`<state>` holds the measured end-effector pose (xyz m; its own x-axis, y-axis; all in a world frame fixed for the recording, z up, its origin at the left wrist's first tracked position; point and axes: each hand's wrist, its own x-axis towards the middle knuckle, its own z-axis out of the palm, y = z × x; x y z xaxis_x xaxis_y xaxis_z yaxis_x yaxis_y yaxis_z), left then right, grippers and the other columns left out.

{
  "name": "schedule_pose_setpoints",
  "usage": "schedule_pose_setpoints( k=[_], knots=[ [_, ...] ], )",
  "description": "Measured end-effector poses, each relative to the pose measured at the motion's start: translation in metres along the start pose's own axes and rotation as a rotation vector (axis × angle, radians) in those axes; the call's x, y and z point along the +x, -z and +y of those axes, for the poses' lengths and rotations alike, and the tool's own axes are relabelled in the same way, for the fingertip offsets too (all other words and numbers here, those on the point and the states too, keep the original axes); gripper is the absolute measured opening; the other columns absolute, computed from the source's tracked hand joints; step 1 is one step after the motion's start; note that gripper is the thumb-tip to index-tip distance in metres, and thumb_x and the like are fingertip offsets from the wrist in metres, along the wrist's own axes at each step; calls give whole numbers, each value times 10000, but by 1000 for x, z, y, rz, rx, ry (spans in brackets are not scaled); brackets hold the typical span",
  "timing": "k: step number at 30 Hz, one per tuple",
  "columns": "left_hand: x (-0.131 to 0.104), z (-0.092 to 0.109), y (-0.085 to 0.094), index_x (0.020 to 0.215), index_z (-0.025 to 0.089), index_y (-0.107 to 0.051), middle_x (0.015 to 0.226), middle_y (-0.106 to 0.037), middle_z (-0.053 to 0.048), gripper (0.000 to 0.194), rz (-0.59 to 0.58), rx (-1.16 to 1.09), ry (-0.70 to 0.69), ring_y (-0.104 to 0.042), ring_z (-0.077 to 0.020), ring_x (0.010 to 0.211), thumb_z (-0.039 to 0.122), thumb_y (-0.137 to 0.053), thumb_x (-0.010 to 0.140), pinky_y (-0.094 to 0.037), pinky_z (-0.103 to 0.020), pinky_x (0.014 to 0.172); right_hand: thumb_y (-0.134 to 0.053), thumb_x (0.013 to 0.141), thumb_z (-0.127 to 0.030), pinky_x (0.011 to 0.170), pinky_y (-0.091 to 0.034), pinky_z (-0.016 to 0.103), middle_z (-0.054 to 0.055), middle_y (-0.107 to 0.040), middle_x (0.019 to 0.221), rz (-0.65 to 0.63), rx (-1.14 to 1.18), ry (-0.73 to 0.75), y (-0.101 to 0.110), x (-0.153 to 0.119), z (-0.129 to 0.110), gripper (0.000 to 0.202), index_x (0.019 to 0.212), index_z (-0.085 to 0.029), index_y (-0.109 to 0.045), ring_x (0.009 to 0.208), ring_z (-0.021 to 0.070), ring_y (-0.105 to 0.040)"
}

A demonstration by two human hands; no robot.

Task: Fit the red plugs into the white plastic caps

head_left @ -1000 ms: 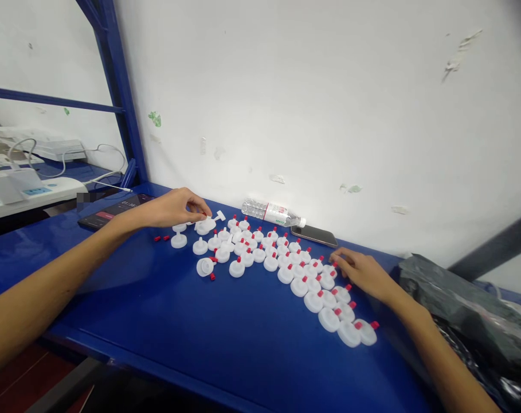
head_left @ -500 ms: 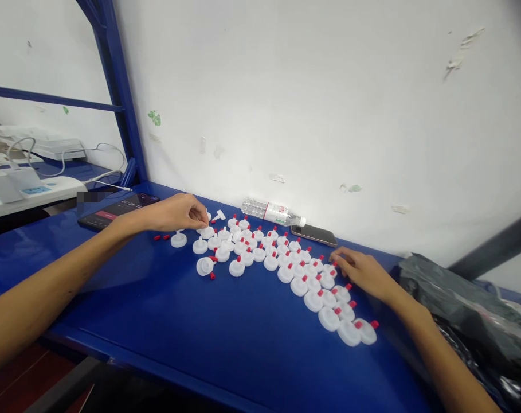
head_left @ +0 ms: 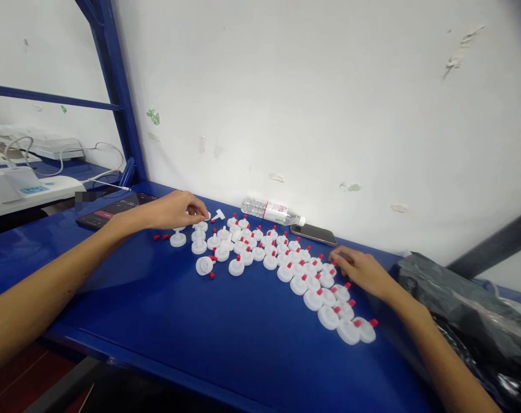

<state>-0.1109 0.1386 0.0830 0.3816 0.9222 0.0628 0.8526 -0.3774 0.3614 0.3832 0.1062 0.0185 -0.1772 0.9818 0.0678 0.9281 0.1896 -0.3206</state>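
Several round white caps (head_left: 270, 259), most with red tips, stand in a band across the blue table (head_left: 200, 332). My left hand (head_left: 183, 210) is over the left end of the band, its fingers pinched beside a white cap (head_left: 200, 226); what they hold, if anything, is hidden. My right hand (head_left: 359, 269) rests at the right side of the band, fingers curled by a red-tipped cap (head_left: 328, 277); its fingertips are partly hidden. Near the left end lie a tipped-over cap (head_left: 204, 265), a white T-shaped piece (head_left: 218, 215) and loose red tips (head_left: 212, 276).
A clear bottle (head_left: 272, 211) lies by the wall, beside a phone (head_left: 314, 233). Another phone (head_left: 101, 215) with a lit screen lies behind my left forearm. Dark plastic bags (head_left: 453, 298) sit at the right. A white power strip (head_left: 49, 192) with cables is at the far left.
My left hand has risen slightly off the cap it was touching, which now sits a little further left. My right hand has stayed in place.
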Motion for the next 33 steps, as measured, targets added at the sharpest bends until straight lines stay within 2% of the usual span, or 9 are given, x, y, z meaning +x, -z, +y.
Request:
schedule_pose_setpoints(
  k=[9, 14, 17, 20, 23, 26, 29, 31, 33],
  knots=[
    [1, 2, -8, 991, 241, -822, 960, -818, -37, 294, 44, 65, -69, -714, -216, 834, 377, -577, 900, -490, -303, 740, -400, 995, -545, 649, -423, 322, -16, -698, 656, 5, 3, 1, 0, 0, -1, 384, 1000, -267, -666, 599, 205, -644],
    [-4, 27, -24, 1195, 199, -743, 1236, -727, -112, 464, 190, 54, -210, -622, -305, 1184, 543, -518, 978, -442, -430, 1055, -408, 1000, -542, 667, -436, 330, -17, -697, 651, 7, 11, -3, -1, -1, -1, 381, 991, -268, -674, 619, 212, -660],
    [-12, 45, -37, 1297, 269, -697, 1420, -613, -92, 510, 145, 18, -327, -514, -305, 1345, 622, -623, 937, -383, -440, 1154, -398, 1011, -543, 696, -449, 347, 0, -717, 679, 47, 9, -19, -1, -1, -2, 397, 980, -270, -686, 675, 237, -686],
    [-16, 59, -49, 1231, 327, -730, 1357, -644, -50, 473, 64, -30, -406, -551, -280, 1276, 628, -749, 867, -428, -396, 1090, -347, 1039, -555, 748, -462, 386, 31, -736, 737, 146, 3, -48, 3, -2, -8, 461, 996, -268, -705, 748, 274, -701],
    [-16, 65, -59, 1108, 311, -773, 1103, -748, -12, 253, -17, -84, -464, -638, -222, 1084, 492, -736, 934, -476, -318, 952, -303, 1060, -593, 824, -484, 415, 57, -765, 898, 245, 16, -34, 11, -7, -25, 520, 1054, -273, -713, 880, 291, -713],
    [-15, 65, -64, 1043, 281, -778, 1028, -782, 5, 134, -54, -128, -474, -684, -183, 990, 347, -672, 994, -485, -271, 870, -286, 1075, -613, 1029, -471, 389, 49, -731, 1245, 264, 62, 125, 15, -16, -55, 527, 1188, -298, -692, 1191, 253, -654],
    [-15, 66, -62, 1028, 257, -779, 989, -796, 8, 137, -50, -153, -440, -714, -157, 884, 305, -653, 1001, -492, -246, 797, -398, 1053, -656, 1212, -357, 455, 61, -532, 1555, 112, 108, 358, 9, -29, -88, 535, 1435, -334, -588, 1456, 265, -466],
    [-16, 68, -60, 1045, 258, -783, 957, -804, 16, 156, -52, -161, -420, -721, -143, 825, 309, -640, 1009, -496, -232, 750, -496, 1002, -702, 1248, -315, 516, 49, -341, 1700, -21, 59, 359, 0, -35, -105, 638, 1551, -379, -483, 1564, 305, -316],
    [-16, 70, -58, 1073, 266, -785, 957, -809, 20, 178, -52, -158, -411, -724, -139, 806, 322, -625, 1016, -499, -229, 735, -548, 976, -711, 1257, -296, 555, 43, -294, 1726, -84, 27, 344, -10, -37, -114, 672, 1567, -402, -463, 1588, 332, -269]
  ],
)
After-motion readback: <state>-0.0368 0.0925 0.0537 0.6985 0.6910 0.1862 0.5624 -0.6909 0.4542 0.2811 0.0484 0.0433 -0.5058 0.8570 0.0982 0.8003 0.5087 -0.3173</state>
